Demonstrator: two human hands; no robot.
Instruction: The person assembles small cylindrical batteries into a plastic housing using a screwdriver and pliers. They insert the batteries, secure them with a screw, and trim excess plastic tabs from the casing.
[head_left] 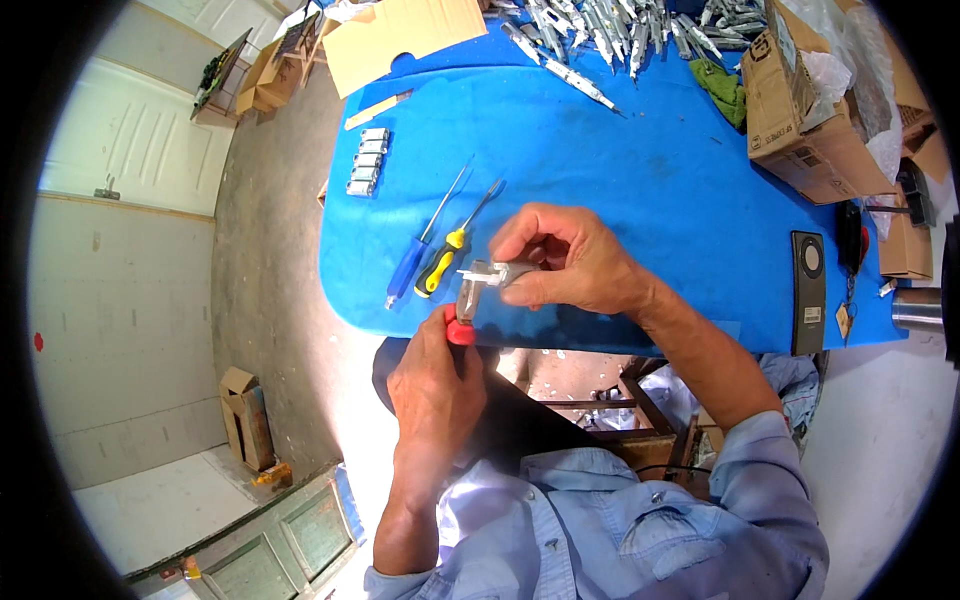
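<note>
Above the table's front edge my two hands are close together. My left hand (pixel 437 385) is closed round a small tool-like piece with a red end and a clear or greyish shaft (pixel 467 302), held upright. My right hand (pixel 565 262) pinches a small silvery metal part (pixel 487 272) between thumb and fingers. That part meets the top of the red-ended piece; how they join is too small to tell. Just left of my hands lie a screwdriver with a blue handle (pixel 407 268) and one with a yellow and black handle (pixel 440 262), both on the blue table cover (pixel 640 190).
Several small metal blocks (pixel 368 160) stand in a row at the left, near a wooden-handled tool (pixel 378 108). A heap of silvery metal parts (pixel 620 30) fills the far side. At the right are a green cloth (pixel 718 92), a cardboard box (pixel 800 120) and a dark flat device (pixel 808 290).
</note>
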